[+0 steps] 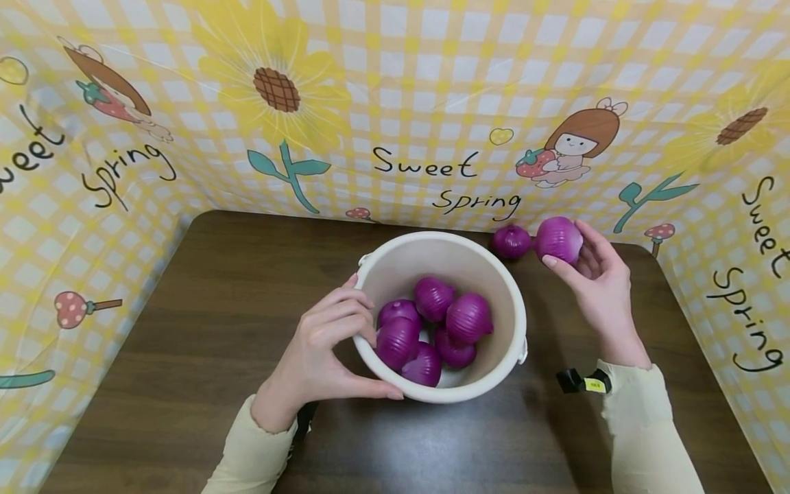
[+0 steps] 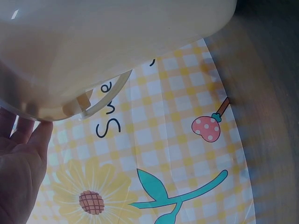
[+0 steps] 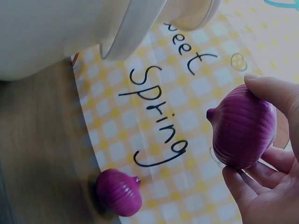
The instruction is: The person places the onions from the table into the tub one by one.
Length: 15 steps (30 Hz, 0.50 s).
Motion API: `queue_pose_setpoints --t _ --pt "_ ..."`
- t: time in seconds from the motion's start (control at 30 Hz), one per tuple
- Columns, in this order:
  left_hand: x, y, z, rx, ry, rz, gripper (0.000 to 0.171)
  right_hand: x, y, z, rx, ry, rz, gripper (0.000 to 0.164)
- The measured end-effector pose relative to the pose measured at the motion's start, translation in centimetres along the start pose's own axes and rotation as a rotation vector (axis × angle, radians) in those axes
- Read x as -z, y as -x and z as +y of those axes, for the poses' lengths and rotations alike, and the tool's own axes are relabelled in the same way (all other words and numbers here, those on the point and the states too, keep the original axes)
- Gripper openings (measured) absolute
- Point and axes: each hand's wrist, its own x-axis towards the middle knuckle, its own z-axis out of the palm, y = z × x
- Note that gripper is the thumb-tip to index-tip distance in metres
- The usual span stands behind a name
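Note:
A cream plastic bucket (image 1: 520, 302) stands on the table, with several purple onions (image 1: 469, 318) lying inside it. My left hand (image 1: 324, 346) grips the bucket's left rim, the thumb along the near edge. In the left wrist view, part of that hand (image 2: 23, 163) shows at the rim beneath the bucket's pale wall (image 2: 117, 37). To the right of the bucket, my right hand (image 1: 595, 281) holds an onion (image 1: 558, 240) between thumb and fingers, raised off the table. Another onion (image 1: 511, 241) rests on the table between the bucket and that hand, also visible low in the right wrist view (image 3: 119, 192).
The dark wooden table (image 1: 185, 329) is enclosed at the back and both sides by yellow checked cloth (image 1: 420, 89) printed with flowers and lettering. A bucket handle (image 2: 114, 95) hangs along the outside of the bucket.

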Motion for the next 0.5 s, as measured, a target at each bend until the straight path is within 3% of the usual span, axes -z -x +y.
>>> queue_pose_setpoints --t 0.5 --pt "0.0 0.0 0.0 0.003 0.005 -0.003 0.055 -0.7 1.3 -2.1 0.095 -0.126 -0.026 0.074"
